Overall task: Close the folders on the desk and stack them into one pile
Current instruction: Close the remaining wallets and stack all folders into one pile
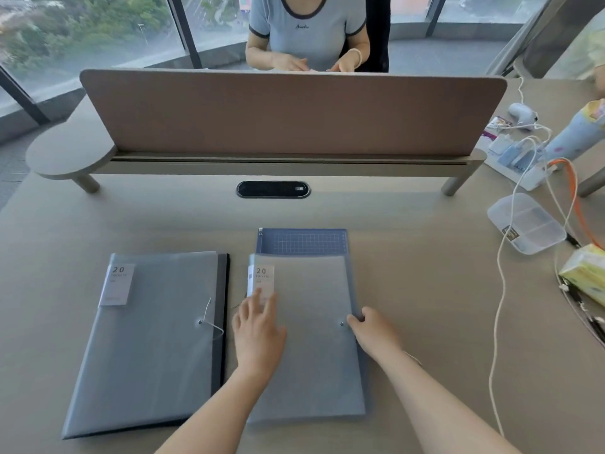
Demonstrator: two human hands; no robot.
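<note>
Two grey folders lie closed side by side on the tabletop (pixel 425 306), near its front edge. The left folder (pixel 147 348) sits slightly askew, its string loose around the button. The right folder (pixel 314 355) rests on a blue cutting mat (pixel 304 242), whose far end shows beyond it. The left hand (pixel 258 332) lies flat on the right folder's left side, fingers spread, fingertips touching its white label (pixel 262 276). The right hand (pixel 373 332) pinches the folder's right edge just beside the button (pixel 341 323). A clear plastic box (pixel 527 224) and cables (pixel 497 290) lie toward the right edge.
</note>
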